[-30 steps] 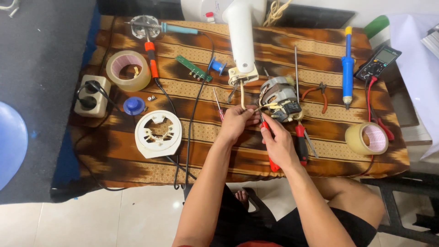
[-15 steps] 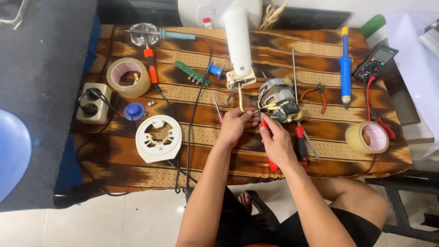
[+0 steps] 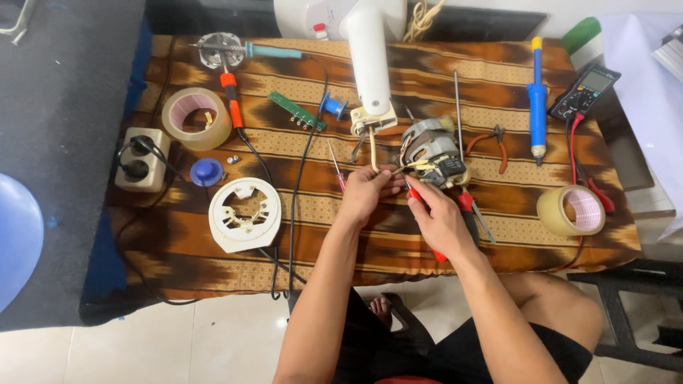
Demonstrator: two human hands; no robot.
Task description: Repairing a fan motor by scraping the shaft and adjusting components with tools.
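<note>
Motor (image 3: 432, 151) on counter (image 3: 178, 263), just beyond both hands. Left hand (image 3: 368, 192) pinching wires (image 3: 407, 169) at motor's near side. Right hand (image 3: 435, 217) closed round red screwdriver (image 3: 427, 224), shaft slanting up-left toward motor; right hand nearer.

Showing brown, orange and cream stripes across the cloth (image 3: 213, 270) covering the tabletop; gleaming grey metal with yellowish wires on the motor (image 3: 432, 153); showing red on the handle of the screwdriver (image 3: 435, 252) under the right hand (image 3: 437, 220); glowing white on the fan stand (image 3: 370, 60) and the round plastic cover (image 3: 244, 215); displaying blue with a yellow tip on the solder pump (image 3: 537, 96); showing translucent tan with pink cores on both tape rolls (image 3: 196, 117); carrying green on the circuit board (image 3: 297, 111); showing beige on the power strip (image 3: 142, 160).
</note>
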